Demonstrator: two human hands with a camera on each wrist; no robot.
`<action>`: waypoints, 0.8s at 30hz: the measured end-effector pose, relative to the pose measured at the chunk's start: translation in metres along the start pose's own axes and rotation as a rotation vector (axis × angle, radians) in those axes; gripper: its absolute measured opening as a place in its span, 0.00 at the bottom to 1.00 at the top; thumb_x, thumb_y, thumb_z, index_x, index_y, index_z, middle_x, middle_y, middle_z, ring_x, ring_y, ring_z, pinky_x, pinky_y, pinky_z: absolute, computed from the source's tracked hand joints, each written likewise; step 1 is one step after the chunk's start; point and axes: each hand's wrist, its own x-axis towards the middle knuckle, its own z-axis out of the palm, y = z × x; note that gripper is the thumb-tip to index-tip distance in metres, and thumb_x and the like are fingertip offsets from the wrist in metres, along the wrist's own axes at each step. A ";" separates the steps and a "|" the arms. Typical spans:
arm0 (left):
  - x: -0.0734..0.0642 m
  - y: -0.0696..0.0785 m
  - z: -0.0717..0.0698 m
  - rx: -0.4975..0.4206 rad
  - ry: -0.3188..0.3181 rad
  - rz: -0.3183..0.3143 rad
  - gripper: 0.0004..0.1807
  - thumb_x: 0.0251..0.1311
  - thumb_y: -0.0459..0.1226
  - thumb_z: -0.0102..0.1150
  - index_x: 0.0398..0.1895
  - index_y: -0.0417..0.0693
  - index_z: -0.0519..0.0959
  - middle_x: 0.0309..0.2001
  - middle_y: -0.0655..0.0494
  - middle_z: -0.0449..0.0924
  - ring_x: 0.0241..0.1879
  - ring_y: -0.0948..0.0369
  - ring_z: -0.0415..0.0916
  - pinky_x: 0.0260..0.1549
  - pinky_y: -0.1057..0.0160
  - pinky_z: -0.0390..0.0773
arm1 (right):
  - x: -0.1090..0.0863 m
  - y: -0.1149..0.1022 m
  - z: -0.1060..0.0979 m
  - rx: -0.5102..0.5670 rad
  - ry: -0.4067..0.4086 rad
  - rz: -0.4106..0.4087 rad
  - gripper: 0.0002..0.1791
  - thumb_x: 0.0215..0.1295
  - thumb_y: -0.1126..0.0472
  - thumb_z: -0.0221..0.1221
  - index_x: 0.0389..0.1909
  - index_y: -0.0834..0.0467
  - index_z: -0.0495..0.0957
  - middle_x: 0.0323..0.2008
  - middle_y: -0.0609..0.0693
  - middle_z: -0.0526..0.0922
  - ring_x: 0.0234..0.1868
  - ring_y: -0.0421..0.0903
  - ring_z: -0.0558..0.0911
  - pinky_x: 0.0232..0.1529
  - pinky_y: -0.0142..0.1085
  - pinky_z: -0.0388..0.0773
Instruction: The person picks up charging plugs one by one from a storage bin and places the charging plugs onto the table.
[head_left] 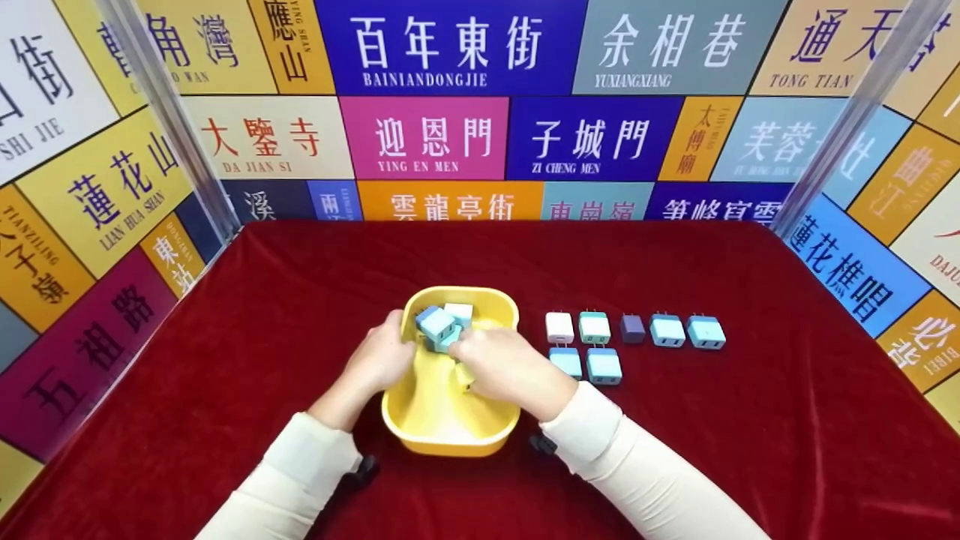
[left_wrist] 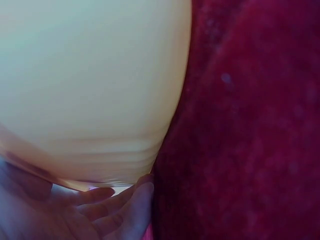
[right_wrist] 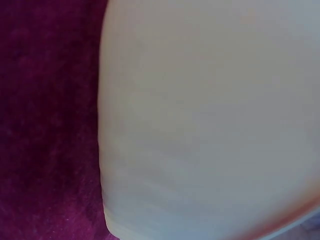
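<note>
A yellow plastic bin (head_left: 450,442) stands on the cloth in the head view, with several wall chargers (head_left: 436,324) heaped towards its far end. My left hand (head_left: 384,352) grips the bin's left side, thumb over the rim; the left wrist view shows its fingers (left_wrist: 102,220) against the outer wall. Over the bin's right rim reaches my right hand (head_left: 502,367), its fingertips down at the teal chargers. A pale yellow piece (head_left: 464,376) shows just under that hand. Whether the right fingers hold a charger is hidden. The bin's wall (right_wrist: 200,125) fills most of the right wrist view.
Right of the bin, several chargers lie in a back row, among them a white one (head_left: 559,328), a dark purple one (head_left: 632,328) and a light blue one (head_left: 706,332). Two blue chargers (head_left: 604,366) form a nearer row. Red velvet (head_left: 300,277) covers the table.
</note>
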 end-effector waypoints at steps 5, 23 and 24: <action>-0.001 0.000 -0.001 -0.003 -0.006 -0.004 0.30 0.73 0.36 0.51 0.77 0.41 0.66 0.63 0.37 0.81 0.59 0.46 0.81 0.57 0.44 0.82 | 0.001 0.001 0.000 -0.004 -0.023 -0.003 0.13 0.54 0.61 0.76 0.39 0.55 0.85 0.38 0.52 0.83 0.36 0.51 0.82 0.38 0.46 0.83; -0.003 0.001 -0.001 0.002 0.002 -0.004 0.30 0.72 0.36 0.51 0.77 0.41 0.66 0.62 0.37 0.81 0.59 0.46 0.81 0.57 0.43 0.82 | -0.010 0.004 -0.047 0.076 0.081 -0.057 0.18 0.58 0.61 0.76 0.49 0.55 0.87 0.44 0.50 0.84 0.36 0.48 0.81 0.40 0.43 0.85; -0.002 0.001 0.000 -0.001 0.000 -0.005 0.31 0.72 0.36 0.51 0.77 0.41 0.65 0.63 0.37 0.81 0.59 0.46 0.81 0.57 0.43 0.82 | -0.011 0.005 -0.049 0.082 0.083 -0.053 0.19 0.58 0.60 0.76 0.51 0.55 0.87 0.45 0.50 0.85 0.36 0.48 0.81 0.40 0.44 0.85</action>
